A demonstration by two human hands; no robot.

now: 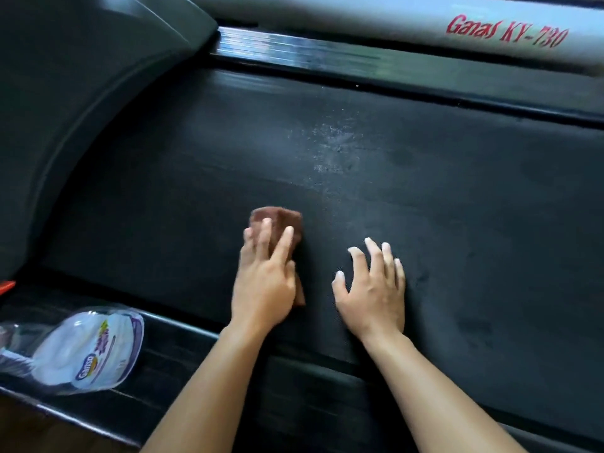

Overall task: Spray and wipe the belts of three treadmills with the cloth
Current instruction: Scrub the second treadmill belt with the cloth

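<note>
A black treadmill belt (359, 165) fills most of the head view, with a patch of pale spray droplets (333, 148) near its middle. My left hand (264, 276) presses a small brown cloth (277, 220) flat onto the belt with straight fingers. My right hand (372, 289) rests on the belt just to the right of it, fingers spread, holding nothing. A clear spray bottle (88, 351) with a purple and white label lies on its side on the near side rail (183, 348), left of my left arm.
The dark motor cover (81, 93) curves along the left end of the belt. The far side rail (327, 60) runs along the top. Beyond it lies a grey frame (425, 24) with red lettering. A bit of orange (6, 286) shows at the left edge.
</note>
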